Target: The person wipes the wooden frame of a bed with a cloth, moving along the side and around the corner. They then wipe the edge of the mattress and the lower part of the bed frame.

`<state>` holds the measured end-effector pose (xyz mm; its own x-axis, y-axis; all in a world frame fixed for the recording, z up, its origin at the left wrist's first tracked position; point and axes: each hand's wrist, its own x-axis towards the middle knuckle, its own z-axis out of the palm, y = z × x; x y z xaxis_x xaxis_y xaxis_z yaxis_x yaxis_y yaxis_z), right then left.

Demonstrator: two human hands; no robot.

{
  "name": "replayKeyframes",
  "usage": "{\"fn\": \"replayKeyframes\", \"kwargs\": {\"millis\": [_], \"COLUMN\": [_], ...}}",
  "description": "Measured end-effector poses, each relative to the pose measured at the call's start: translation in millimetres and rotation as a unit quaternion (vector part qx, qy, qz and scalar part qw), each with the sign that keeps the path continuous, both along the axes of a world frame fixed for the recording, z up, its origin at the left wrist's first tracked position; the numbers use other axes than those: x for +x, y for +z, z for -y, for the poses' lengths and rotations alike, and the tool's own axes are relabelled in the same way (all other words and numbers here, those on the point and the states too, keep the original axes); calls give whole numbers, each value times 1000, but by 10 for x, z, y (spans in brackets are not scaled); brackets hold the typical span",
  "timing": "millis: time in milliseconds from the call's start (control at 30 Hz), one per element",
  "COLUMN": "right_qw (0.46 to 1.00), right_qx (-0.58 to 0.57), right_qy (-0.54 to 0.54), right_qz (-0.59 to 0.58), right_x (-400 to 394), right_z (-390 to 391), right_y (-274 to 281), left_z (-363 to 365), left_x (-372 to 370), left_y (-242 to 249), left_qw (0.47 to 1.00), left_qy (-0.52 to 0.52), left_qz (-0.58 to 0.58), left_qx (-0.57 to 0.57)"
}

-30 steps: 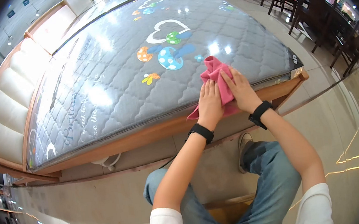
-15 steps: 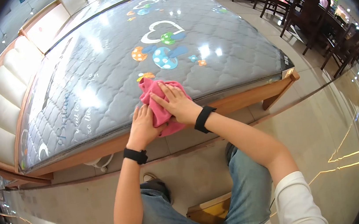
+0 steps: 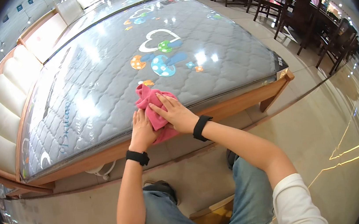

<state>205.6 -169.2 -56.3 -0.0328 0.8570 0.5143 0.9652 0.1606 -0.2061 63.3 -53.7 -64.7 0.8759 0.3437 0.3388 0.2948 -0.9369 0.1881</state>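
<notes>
A crumpled pink cloth [image 3: 155,114] is bunched at the near edge of a grey quilted mattress [image 3: 111,93] that has a shiny clear covering. My right hand [image 3: 179,115] lies over the cloth's right side, fingers curved across it. On the cloth's left side, my left hand [image 3: 143,131] grips it, with the fingertips pointing away from me and the thumb side tucked by the folds. Part of the cloth hangs below the hands over the wooden bed rail [image 3: 227,105]. Printed mushrooms and a white heart outline decorate the mattress beyond the cloth.
A padded cream headboard [image 3: 6,105] stands along the left. Dark wooden chairs [image 3: 300,9] and tables fill the far right. My knees are near the bed, with a yellowish wooden piece [image 3: 213,214] on the floor between my legs. More mattresses lie behind.
The view has tilted slightly. Both hands and the pink cloth sit a little lower and further left in the picture, still together at the mattress edge.
</notes>
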Motion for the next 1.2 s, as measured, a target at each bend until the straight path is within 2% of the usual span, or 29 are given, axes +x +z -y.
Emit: {"fn": "replayKeyframes", "kwargs": {"millis": [100,233,367,500,567,667,1000,1200], "right_qw": [999,997,992,990,991,986,996,998], "right_qx": [6,-19,-35,-42,-39,-22,22,40], "right_qy": [-31,-68,-118,-134,-128,-155,-82,-41], "right_qz": [29,-22,15,-33,-23,54,30,6], "right_x": [215,521,882,1103,1127,1080,504,140], "right_z": [138,416,754,972,953,810,253,-48], "right_y": [-10,61,67,71,46,-27,-15,-4], "left_z": [122,346,667,965,970,926,404,185], "left_x": [275,742,1141,1322,1298,1198,521,90], "left_y": [11,9,-94,-139,-151,-48,-16,157], "left_qw": [1000,1000,997,994,997,998,1000,997], "left_qy": [-10,-8,-34,-36,-29,-31,-5,51], "left_qz": [9,-3,68,98,71,38,24,-40], "left_qx": [-3,-30,-13,-26,-23,-36,-17,-41]}}
